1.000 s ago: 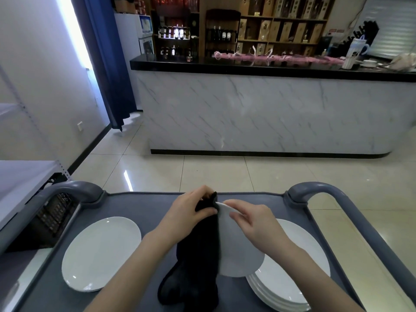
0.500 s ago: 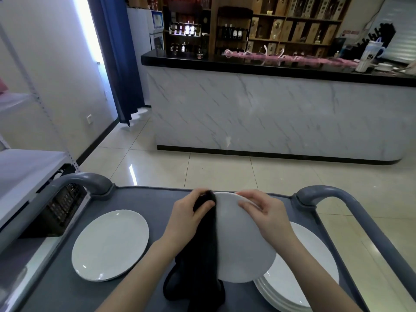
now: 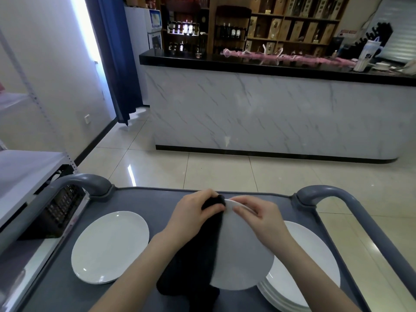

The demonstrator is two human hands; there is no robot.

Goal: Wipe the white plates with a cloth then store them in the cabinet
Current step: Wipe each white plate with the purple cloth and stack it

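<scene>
The left hand (image 3: 193,213) curls its fingers round a soft black cloth (image 3: 193,257), pressing it on a round white plate (image 3: 242,255). The right hand (image 3: 261,220) pinches that plate's far edge with its fingers. The plate is held over the grey cart tabletop (image 3: 153,206), partly above a stack of white plates (image 3: 313,266).

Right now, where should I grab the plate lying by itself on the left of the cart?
I'd pinch the lone plate by its rim, coming from the near edge. It lies flat on the cart, so only the thin, slightly lifted rim offers a hold.
</scene>
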